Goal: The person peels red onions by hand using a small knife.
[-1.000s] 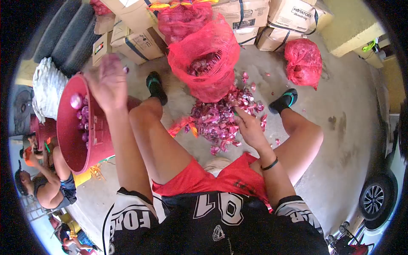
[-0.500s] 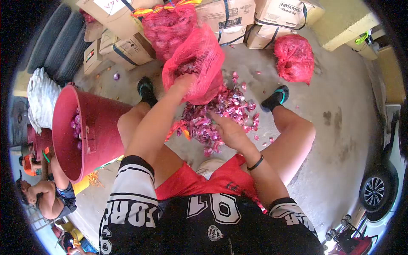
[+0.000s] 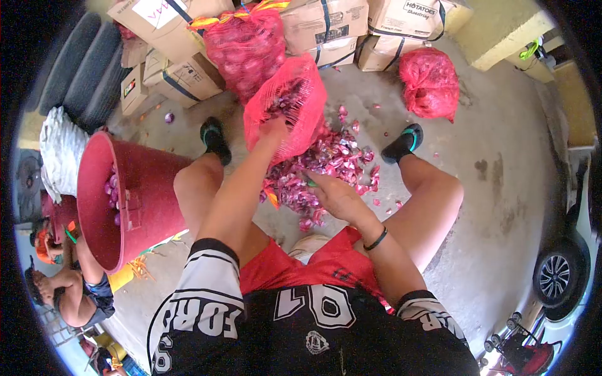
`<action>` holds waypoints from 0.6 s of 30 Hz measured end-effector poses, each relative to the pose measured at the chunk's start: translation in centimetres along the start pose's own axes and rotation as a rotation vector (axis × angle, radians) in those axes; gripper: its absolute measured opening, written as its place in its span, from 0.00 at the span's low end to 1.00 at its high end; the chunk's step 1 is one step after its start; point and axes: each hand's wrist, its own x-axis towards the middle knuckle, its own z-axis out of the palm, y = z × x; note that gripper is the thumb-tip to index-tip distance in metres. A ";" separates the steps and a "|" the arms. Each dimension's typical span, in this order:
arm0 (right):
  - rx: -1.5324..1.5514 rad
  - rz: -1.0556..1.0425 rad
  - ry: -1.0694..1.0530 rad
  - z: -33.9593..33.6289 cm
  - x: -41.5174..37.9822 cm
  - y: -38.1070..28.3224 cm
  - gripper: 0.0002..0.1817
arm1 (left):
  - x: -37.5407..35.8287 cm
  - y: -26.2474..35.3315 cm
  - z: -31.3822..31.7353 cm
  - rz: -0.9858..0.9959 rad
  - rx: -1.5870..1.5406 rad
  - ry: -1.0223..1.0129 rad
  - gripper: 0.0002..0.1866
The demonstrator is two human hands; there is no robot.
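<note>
My left hand [image 3: 273, 133] reaches into the open mouth of a red mesh bag [image 3: 309, 78]. Its fingers are hidden inside, among dark purple pieces that look like onions or skins. Below the bag, a heap of red onion peelings [image 3: 342, 153] lies on the floor between my feet. Over the heap's near side, my right hand [image 3: 338, 197] is closed around a small green-handled tool [image 3: 311, 183], whose working end I cannot make out. Orange-yellow ribbon [image 3: 271, 198] shows at the heap's left edge.
A large red tub [image 3: 150, 194] with onions [image 3: 113, 191] tilts by my left leg. Behind stand a full onion sack [image 3: 248, 53], cardboard boxes [image 3: 329, 25] and tyres [image 3: 75, 59]. Another red bag [image 3: 429, 81] sits at the right. A co-worker [image 3: 78, 288] sits far left.
The mesh bag's mouth has tipped toward me and opened wider, with my left hand deeper in it. My right hand has barely moved, and the view has shifted slightly.
</note>
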 end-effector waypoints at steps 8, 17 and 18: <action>0.124 -0.010 0.282 -2.7 -0.3 -1.1 0.26 | -11.9 1.0 -10.4 0.354 -1.203 0.137 0.33; 0.474 0.008 0.354 -3.0 -1.5 -3.9 0.24 | -20.4 3.5 -7.6 0.421 -1.993 -0.156 0.33; 0.465 -0.009 0.356 -3.1 -1.7 -4.1 0.24 | -20.6 3.7 -7.0 0.420 -1.958 -0.145 0.32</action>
